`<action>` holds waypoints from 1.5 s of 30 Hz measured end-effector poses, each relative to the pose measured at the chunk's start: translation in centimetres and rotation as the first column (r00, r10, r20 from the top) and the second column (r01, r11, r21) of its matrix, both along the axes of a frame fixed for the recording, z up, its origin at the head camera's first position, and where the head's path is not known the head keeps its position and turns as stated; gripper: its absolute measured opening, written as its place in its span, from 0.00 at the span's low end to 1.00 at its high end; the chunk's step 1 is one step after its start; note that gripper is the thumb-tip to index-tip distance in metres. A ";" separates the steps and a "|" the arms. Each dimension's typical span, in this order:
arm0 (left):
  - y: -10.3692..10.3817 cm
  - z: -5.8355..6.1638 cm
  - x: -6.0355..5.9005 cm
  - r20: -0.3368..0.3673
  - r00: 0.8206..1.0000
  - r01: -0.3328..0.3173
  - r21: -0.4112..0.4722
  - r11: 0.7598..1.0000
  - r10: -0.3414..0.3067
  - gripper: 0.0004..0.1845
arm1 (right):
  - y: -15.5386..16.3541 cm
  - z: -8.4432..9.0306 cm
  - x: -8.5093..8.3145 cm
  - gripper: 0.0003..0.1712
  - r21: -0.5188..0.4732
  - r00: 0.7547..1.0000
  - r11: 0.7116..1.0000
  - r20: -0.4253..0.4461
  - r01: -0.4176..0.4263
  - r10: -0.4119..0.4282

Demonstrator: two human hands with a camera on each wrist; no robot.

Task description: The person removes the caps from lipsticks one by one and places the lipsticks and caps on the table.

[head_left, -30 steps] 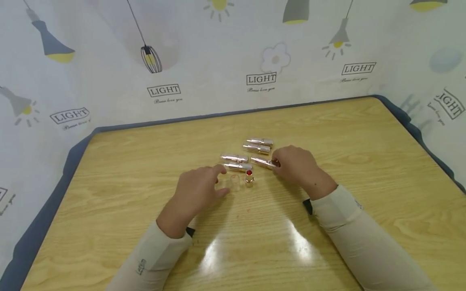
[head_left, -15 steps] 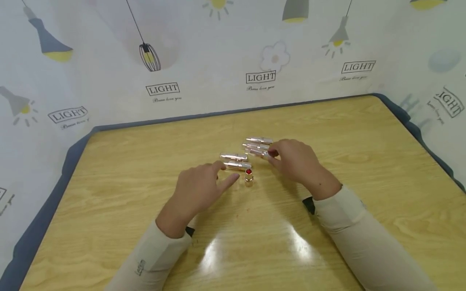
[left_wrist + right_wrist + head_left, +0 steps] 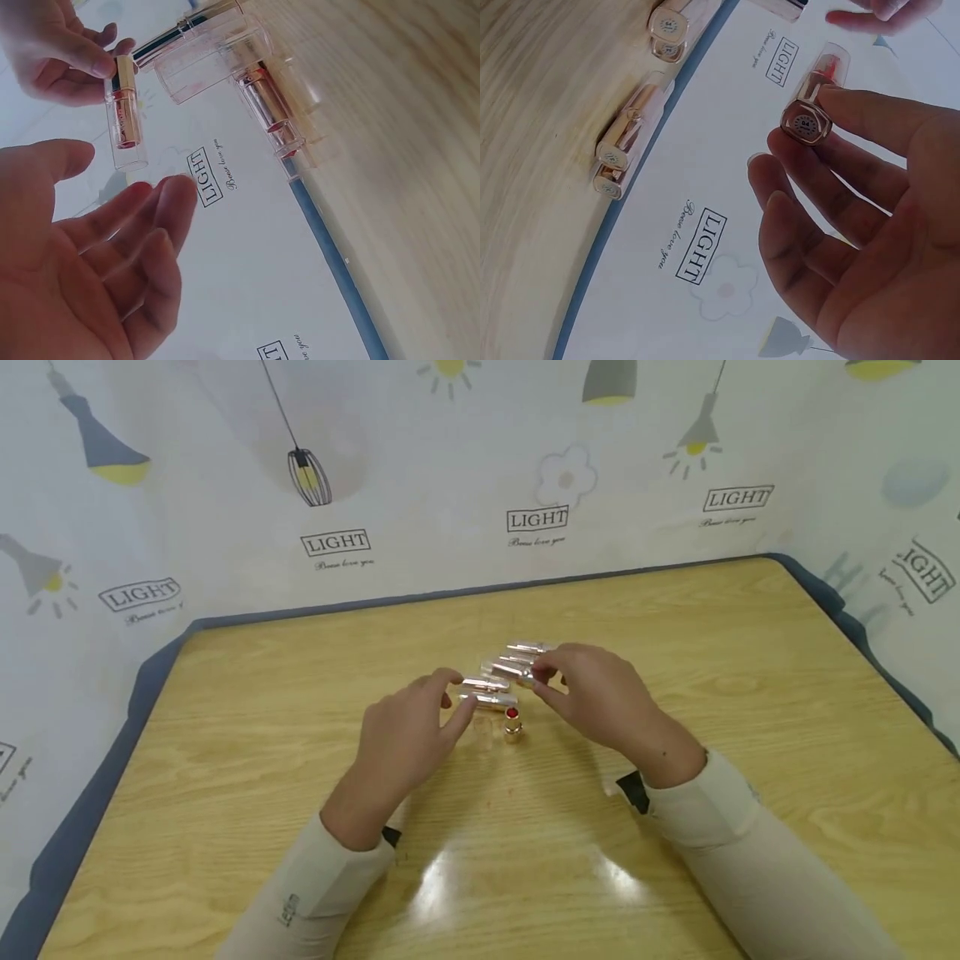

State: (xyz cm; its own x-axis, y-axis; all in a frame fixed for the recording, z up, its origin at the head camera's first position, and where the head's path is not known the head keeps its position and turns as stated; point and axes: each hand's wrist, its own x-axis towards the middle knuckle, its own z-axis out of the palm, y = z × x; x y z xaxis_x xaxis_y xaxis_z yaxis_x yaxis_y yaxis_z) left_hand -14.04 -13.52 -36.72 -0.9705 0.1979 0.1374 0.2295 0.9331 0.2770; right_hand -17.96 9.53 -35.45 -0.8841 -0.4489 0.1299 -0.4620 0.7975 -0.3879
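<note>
A person's right hand (image 3: pixel 609 697) is pinching a lipstick tube (image 3: pixel 808 120) by its base above the desk (image 3: pixel 285 693), between both hands; its long axis is running roughly left to right, clear tip pointing toward the left hand (image 3: pixel 401 739), which is hovering farther off, fingers parted, grasping nothing.

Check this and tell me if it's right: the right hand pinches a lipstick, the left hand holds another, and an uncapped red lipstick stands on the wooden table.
One part is wrong: the left hand holds nothing; the left wrist view shows its thumb and fingers apart. The right hand does pinch a lipstick, and an uncapped red lipstick stands on the wooden table.
</note>
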 end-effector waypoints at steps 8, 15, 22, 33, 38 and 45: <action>0.1 0.0 0.3 -0.136 0.991 0.025 0.058 0.998 -0.017 0.28 | -0.5 0.1 0.6 0.08 -0.009 0.999 0.999 -0.013 -0.034 0.033; 0.3 0.0 0.4 -0.244 0.966 0.103 0.059 0.993 -0.085 0.28 | -0.9 0.4 1.1 0.10 -0.021 0.997 0.997 -0.031 -0.078 0.077; 0.4 -0.2 0.4 -0.334 0.928 0.190 0.044 0.981 -0.165 0.20 | -1.1 0.6 1.3 0.11 -0.015 0.988 0.991 -0.086 -0.130 0.129; 0.6 -0.1 0.2 -0.372 0.907 0.229 0.045 0.972 -0.196 0.15 | -1.1 0.5 1.3 0.09 -0.006 0.979 0.989 -0.140 -0.147 0.145; 0.7 -0.2 0.3 -0.376 0.900 0.256 0.043 0.966 -0.221 0.15 | -1.2 0.3 1.4 0.13 0.000 0.982 0.989 -0.123 -0.145 0.144; 0.6 -0.3 0.5 -0.382 0.895 0.258 0.019 0.966 -0.231 0.16 | -1.5 0.0 1.5 0.14 0.007 0.987 0.991 -0.083 -0.136 0.136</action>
State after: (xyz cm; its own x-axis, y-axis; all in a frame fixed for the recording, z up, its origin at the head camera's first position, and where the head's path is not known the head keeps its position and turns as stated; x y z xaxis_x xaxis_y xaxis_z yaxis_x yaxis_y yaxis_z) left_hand -13.54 -12.91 -37.06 -0.7675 0.3998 0.5010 0.5468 0.8163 0.1863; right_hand -16.49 8.04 -35.46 -0.8006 -0.5647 0.2002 -0.5972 0.7252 -0.3428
